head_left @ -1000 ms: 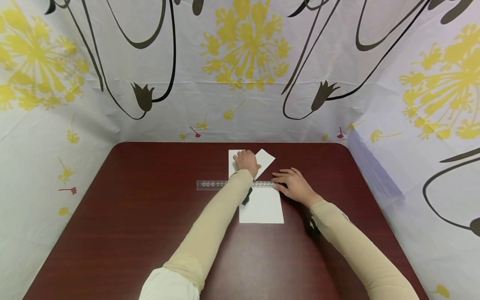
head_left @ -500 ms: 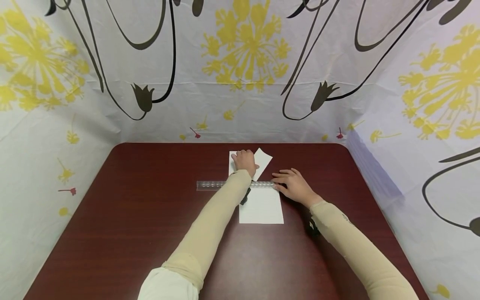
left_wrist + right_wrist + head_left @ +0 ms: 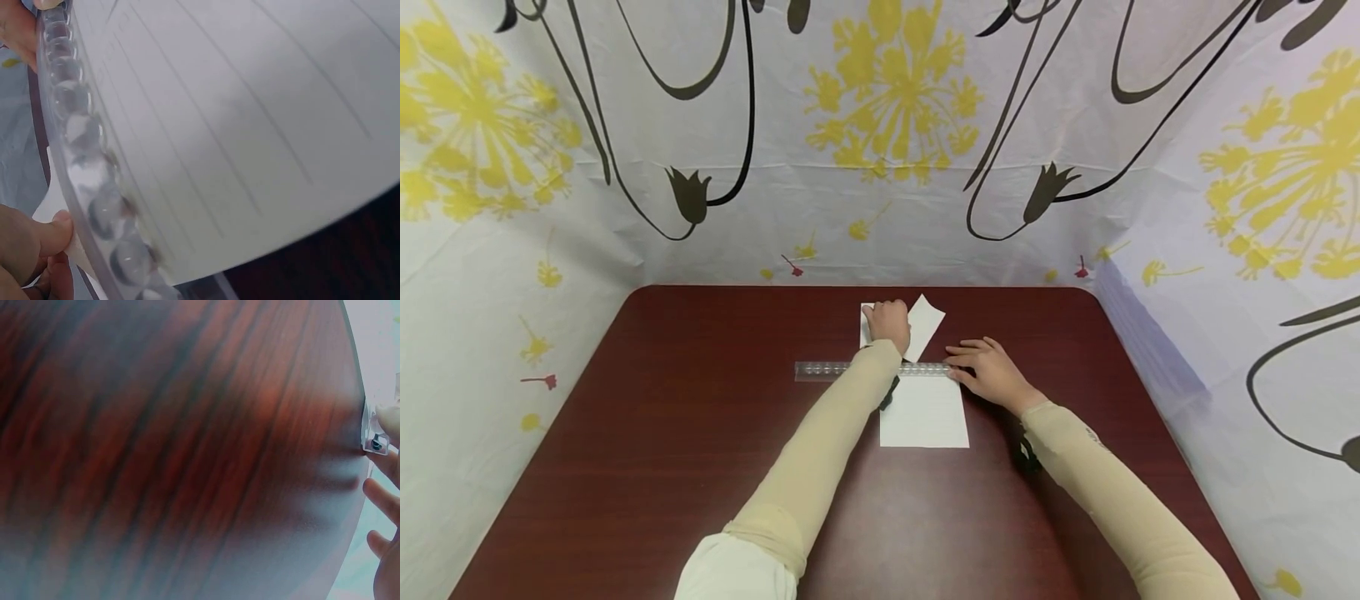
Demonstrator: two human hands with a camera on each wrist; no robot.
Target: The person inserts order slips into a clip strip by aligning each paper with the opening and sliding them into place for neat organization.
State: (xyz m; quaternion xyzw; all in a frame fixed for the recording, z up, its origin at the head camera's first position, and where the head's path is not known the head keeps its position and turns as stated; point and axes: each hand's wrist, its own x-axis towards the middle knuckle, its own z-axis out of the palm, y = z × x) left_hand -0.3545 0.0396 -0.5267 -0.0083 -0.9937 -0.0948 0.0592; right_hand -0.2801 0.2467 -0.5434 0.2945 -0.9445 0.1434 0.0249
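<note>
A white lined sheet of paper (image 3: pixel 925 417) lies on the table under a clear ruler (image 3: pixel 820 371) with round bumps along it. Beyond the ruler, my left hand (image 3: pixel 889 323) pinches the far part of the paper between thumb and fingers, as the left wrist view shows at its thumb (image 3: pixel 55 234). One paper flap (image 3: pixel 927 323) slants up to the right of this hand, and another white part (image 3: pixel 867 333) shows at its left. My right hand (image 3: pixel 992 375) presses on the ruler's right end, thumb on it and fingers spread and nearly straight.
The dark red-brown table (image 3: pixel 700 467) has rounded far corners and ends at a patterned cloth wall (image 3: pixel 737 258). Black straps (image 3: pixel 1027 454) show under the beige sleeves (image 3: pixel 820 450).
My left hand has turned slightly and drawn a little left, its fingers more curled. The slanted flap has tilted more upright. The right hand and ruler stay put.
</note>
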